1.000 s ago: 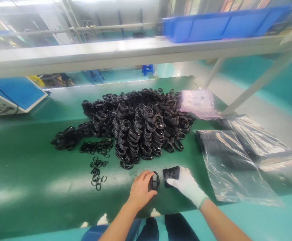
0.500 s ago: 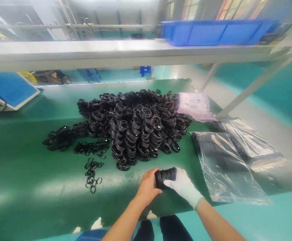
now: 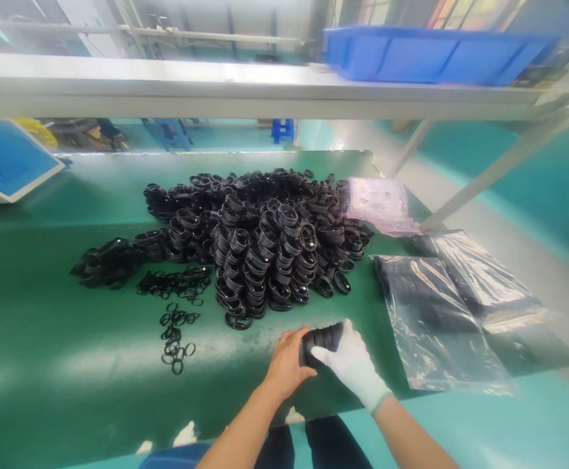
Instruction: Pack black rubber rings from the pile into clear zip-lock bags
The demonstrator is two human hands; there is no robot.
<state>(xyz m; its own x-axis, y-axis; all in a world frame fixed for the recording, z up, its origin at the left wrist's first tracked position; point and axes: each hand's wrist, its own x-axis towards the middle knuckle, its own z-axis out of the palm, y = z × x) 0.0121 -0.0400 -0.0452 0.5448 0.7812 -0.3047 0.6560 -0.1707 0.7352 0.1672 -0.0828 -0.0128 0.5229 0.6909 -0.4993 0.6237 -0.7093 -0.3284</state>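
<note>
A short stack of black oval plastic rings [image 3: 322, 339] lies on its side on the green table [image 3: 60, 365] near the front edge. My bare left hand [image 3: 287, 363] presses against the stack's left end with curled fingers. My right hand [image 3: 351, 363], in a white glove, grips the stack from the right and top. Just behind, a large heap of the same black rings [image 3: 269, 241] fills the middle of the table, many in stacked columns.
Small thin black O-rings [image 3: 176, 326] lie scattered left of the heap, with a smaller clump of black parts [image 3: 99, 262] further left. Clear plastic bags holding black parts [image 3: 435, 312] lie at the right, a pink bag [image 3: 381, 203] behind. A blue bin [image 3: 431, 53] stands on the shelf above.
A second ago my left hand held a single ring apart from the stack. It has brought the ring against the stack's left end, and both hands now press the stack together.
</note>
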